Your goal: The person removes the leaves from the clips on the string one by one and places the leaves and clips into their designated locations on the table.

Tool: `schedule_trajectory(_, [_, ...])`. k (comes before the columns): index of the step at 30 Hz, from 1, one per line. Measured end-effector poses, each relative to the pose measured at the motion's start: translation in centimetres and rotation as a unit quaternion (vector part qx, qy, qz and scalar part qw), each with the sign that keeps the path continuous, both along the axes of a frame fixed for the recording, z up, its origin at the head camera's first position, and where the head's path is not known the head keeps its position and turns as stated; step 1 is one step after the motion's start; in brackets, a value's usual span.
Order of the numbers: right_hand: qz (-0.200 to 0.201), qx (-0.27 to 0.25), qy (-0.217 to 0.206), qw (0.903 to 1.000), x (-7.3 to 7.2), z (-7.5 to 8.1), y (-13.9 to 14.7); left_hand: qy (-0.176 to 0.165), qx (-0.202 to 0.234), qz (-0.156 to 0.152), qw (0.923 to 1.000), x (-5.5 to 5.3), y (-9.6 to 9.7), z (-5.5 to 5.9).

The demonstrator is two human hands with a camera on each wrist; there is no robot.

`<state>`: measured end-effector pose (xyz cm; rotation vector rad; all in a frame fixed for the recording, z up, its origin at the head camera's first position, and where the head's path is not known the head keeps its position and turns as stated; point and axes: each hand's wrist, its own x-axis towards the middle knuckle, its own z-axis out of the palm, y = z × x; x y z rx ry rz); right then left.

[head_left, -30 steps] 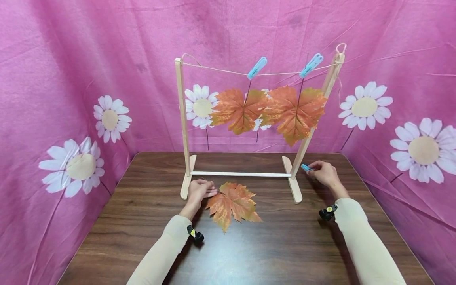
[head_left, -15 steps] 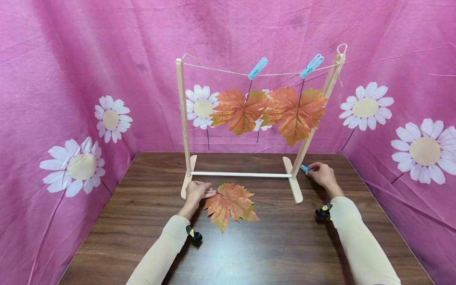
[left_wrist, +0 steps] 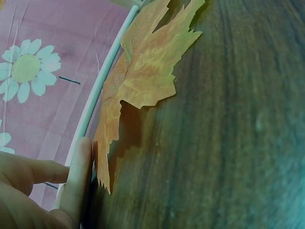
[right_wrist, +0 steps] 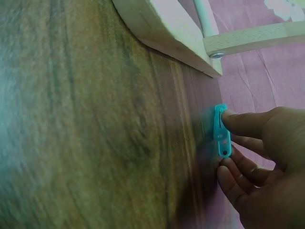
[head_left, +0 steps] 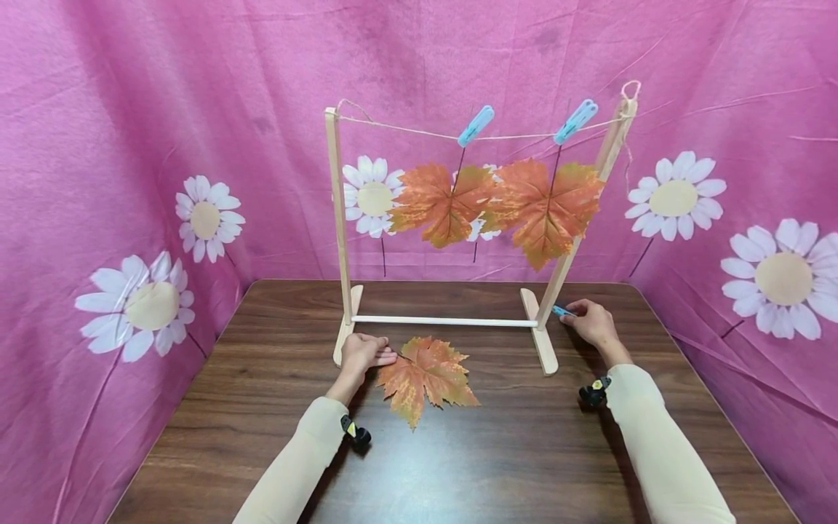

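Note:
My left hand (head_left: 363, 355) pinches the stem of an orange maple leaf (head_left: 428, 375) low over the table, left of centre. In the left wrist view the leaf (left_wrist: 143, 71) spreads out past the fingertips and casts a shadow on the wood. My right hand (head_left: 592, 322) holds a blue clothespin (head_left: 561, 311) beside the stand's right foot. Thumb and fingers pinch the clothespin (right_wrist: 222, 129) in the right wrist view. Two more maple leaves, a left one (head_left: 445, 204) and a right one (head_left: 546, 207), hang by their stems from blue clothespins on the string.
A wooden stand has a left post (head_left: 339, 218), a right post (head_left: 556, 280) and a white crossbar (head_left: 445, 320) near the table (head_left: 458, 466). A slack string (head_left: 406, 129) runs between the post tops. A pink flowered cloth (head_left: 262, 73) surrounds the table's back and sides.
My right forearm has shifted slightly left, the clothespin staying near the right foot. The left hand and its leaf have barely moved.

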<state>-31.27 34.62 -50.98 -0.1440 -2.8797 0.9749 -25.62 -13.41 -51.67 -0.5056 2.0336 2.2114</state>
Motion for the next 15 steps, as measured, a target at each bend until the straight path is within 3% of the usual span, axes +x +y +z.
schedule_trajectory(9, [-0.011,-0.007,0.023,0.9997,0.2,0.1,-0.1,0.0,-0.003,-0.011,0.9999,0.1,0.0,-0.1])
schedule_trajectory(15, [-0.028,0.001,0.055,0.9981,0.6,1.2,-0.3,0.005,-0.001,-0.018,0.9998,0.1,-0.1,-0.1])
